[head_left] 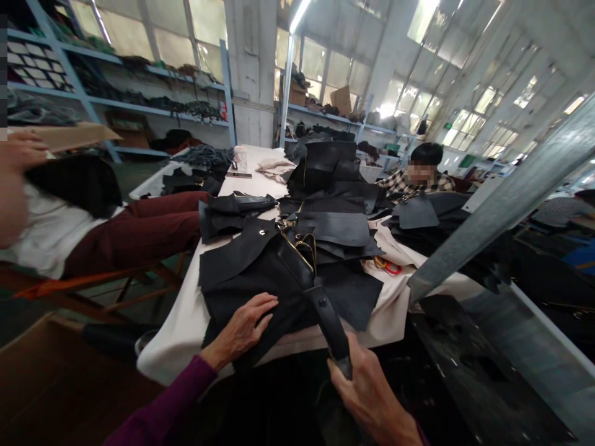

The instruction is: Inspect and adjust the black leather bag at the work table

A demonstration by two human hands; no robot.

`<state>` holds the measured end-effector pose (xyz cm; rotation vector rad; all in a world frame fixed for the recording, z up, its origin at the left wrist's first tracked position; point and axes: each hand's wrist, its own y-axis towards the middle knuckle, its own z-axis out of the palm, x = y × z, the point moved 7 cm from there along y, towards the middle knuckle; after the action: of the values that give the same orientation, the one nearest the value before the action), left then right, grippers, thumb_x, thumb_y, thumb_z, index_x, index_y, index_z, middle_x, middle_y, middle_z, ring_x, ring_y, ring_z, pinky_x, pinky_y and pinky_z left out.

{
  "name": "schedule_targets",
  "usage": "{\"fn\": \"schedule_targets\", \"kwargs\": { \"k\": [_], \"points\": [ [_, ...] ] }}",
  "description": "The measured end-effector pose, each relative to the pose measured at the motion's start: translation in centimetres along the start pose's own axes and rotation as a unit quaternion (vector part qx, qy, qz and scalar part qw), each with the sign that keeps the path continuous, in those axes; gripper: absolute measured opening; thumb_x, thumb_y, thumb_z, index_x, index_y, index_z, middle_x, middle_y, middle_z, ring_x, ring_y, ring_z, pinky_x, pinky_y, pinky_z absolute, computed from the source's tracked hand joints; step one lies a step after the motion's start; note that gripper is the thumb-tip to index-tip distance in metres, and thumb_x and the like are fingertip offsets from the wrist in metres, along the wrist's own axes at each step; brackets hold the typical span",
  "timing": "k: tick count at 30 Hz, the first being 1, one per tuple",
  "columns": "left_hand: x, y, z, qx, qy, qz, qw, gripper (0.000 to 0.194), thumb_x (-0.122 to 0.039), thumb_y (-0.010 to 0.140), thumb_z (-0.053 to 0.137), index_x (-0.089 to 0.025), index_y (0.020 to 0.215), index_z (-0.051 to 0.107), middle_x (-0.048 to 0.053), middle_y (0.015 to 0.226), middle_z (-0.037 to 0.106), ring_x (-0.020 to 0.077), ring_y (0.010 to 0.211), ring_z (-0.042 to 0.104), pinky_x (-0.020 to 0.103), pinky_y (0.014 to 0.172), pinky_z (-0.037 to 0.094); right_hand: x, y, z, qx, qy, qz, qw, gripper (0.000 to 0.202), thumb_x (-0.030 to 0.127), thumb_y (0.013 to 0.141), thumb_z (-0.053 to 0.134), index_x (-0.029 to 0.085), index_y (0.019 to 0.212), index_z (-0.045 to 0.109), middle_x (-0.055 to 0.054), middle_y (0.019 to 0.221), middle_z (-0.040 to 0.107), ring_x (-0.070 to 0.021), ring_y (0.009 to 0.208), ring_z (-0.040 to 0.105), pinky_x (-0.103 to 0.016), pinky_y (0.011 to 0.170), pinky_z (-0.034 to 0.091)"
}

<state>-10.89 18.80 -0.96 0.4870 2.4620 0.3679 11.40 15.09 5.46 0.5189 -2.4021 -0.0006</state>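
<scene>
My left hand (246,327) lies with its fingers outstretched on a black leather bag piece (253,272) at the front of the table. My right hand (365,381) is closed around the lower end of a black strap (329,319), just past the table's front edge. A dark round spot, perhaps a snap, shows near the strap's upper end. That end meets a black part with a gold zipper (297,251), which lies across the leather. A small shiny metal fitting (263,233) sits on the left flap of the bag piece.
More black leather pieces (332,228) are piled behind on the cloth-covered table (179,334). Scissors with red and yellow handles (389,267) lie at right. A slanting metal post (493,207) stands beside them. One person sits at left, another across the table (395,184).
</scene>
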Motion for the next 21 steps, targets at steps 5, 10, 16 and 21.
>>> {"fn": "schedule_targets", "kwargs": {
  "k": [5,10,16,21],
  "points": [
    [-0.6,-0.1,-0.6,0.0,-0.007,-0.01,1.0,0.03,-0.022,0.086,0.041,-0.015,0.113,0.054,0.007,0.122,0.049,0.0156,0.116,0.041,0.03,0.103,0.032,-0.3,4.2,1.1,-0.05,-0.045,-0.007,0.998,0.01,0.019,0.076,0.045,0.017,0.085,0.046,-0.002,0.066,0.055,-0.0156,0.058,0.054,-0.027,0.057,0.042],
    [0.3,3.2,-4.3,-0.008,0.029,-0.045,0.999,0.022,-0.029,0.087,0.043,-0.015,0.089,0.06,0.006,0.09,0.059,0.0164,0.084,0.055,0.028,0.079,0.044,0.1,7.2,-2.5,-0.106,-0.036,0.005,0.994,0.016,0.029,0.08,0.045,0.017,0.091,0.044,-0.006,0.073,0.058,-0.0185,0.065,0.057,-0.029,0.061,0.043],
    [5.8,10.3,-8.9,-0.131,0.146,-0.112,0.974,0.03,-0.028,0.081,0.05,-0.011,0.105,0.056,0.014,0.096,0.05,0.0241,0.088,0.048,0.036,0.078,0.04,0.1,4.1,-2.0,0.009,0.018,0.015,1.0,0.023,0.033,0.082,0.042,0.016,0.097,0.045,-0.006,0.073,0.06,-0.0168,0.061,0.059,-0.024,0.051,0.042],
    [6.6,13.0,-10.0,-0.064,0.06,-0.073,0.993,0.025,-0.016,0.081,0.039,-0.012,0.082,0.064,0.008,0.079,0.056,0.0179,0.074,0.051,0.029,0.072,0.039,0.7,2.4,-1.0,0.024,0.054,-0.015,0.998,0.027,0.033,0.077,0.045,0.016,0.098,0.049,-0.005,0.071,0.061,-0.0175,0.064,0.06,-0.023,0.049,0.041]
  ]
}}
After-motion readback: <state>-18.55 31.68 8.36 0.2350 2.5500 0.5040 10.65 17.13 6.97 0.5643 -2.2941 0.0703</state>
